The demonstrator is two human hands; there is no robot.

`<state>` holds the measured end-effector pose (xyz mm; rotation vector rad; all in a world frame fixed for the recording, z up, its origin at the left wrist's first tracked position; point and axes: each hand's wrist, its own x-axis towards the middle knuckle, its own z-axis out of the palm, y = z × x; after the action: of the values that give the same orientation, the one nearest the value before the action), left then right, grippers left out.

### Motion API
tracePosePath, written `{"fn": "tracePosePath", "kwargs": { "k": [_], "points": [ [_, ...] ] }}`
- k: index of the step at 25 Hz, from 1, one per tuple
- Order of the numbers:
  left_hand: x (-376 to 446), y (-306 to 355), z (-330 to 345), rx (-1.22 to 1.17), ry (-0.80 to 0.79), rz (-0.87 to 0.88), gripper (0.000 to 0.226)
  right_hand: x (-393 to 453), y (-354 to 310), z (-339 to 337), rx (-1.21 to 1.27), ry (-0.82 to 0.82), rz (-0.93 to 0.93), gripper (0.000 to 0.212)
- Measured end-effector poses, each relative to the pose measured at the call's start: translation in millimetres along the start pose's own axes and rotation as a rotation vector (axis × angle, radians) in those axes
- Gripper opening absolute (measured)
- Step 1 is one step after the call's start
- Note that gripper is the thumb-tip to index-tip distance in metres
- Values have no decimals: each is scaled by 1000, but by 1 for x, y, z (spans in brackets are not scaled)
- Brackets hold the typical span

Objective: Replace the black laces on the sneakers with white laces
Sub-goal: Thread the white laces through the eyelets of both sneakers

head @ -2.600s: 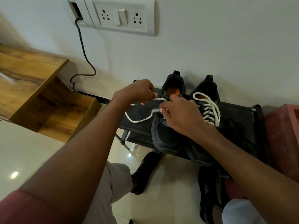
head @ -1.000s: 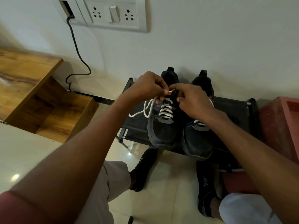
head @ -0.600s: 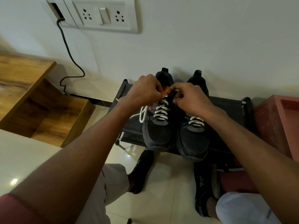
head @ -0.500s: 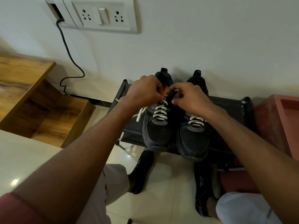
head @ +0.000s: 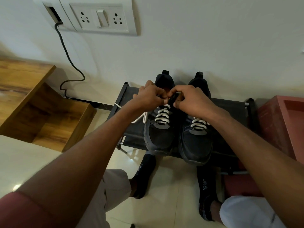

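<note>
left hand: fingers curled, pinching | right hand: fingers curled, pinching | forearms converge forward

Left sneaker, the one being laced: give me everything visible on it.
The left sneaker is black, seemingly mesh, with a grey panel below the eyelets and a thick dark sole. It sits upright on the black rack, toe toward the camera and overhanging the edge, heel by the wall, beside the right sneaker. White lace crosses its lower eyelets; slack trails left. The left hand and right hand pinch at its top.

Two sneakers side by side on rack
</note>
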<state>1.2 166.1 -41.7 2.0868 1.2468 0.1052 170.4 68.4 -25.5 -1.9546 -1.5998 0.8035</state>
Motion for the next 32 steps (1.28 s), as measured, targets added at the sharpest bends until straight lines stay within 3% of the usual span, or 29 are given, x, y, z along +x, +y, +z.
{"fn": "tracePosePath", "kwargs": {
  "k": [3, 6, 9, 13, 17, 21, 24, 26, 28, 32],
  "points": [
    [1, -2, 2, -33, -39, -7, 25, -1, -1, 0, 6, -16, 2, 35],
    [1, 2, 4, -221, 9, -74, 3, -1, -2, -1, 11, -15, 6, 37],
    [8, -4, 10, -336, 18, -112, 25, -1, 0, -3, 16, -11, 23, 42],
    [17, -12, 13, -221, -44, -57, 37, 1, 1, -2, 21, -12, 40, 42],
    [17, -16, 11, -155, -72, 11, 30, 0, 0, -2, 9, -3, 47, 43],
    [-2, -2, 3, -115, -58, 36, 4, -2, -3, 0, -13, 3, 33, 47],
    [-4, -8, -3, -154, -81, 100, 10, 0, 0, 0, 7, 9, 55, 46],
    [-3, -12, -10, -138, -110, 148, 24, 1, 2, 1, 22, 33, 101, 33],
    [-3, -12, -17, -94, -134, 179, 21, -1, 1, 4, 3, 75, 118, 13],
    [-8, -5, -26, 9, -156, 175, 28, -5, -5, 9, 2, 164, 106, 12]
  ]
}}
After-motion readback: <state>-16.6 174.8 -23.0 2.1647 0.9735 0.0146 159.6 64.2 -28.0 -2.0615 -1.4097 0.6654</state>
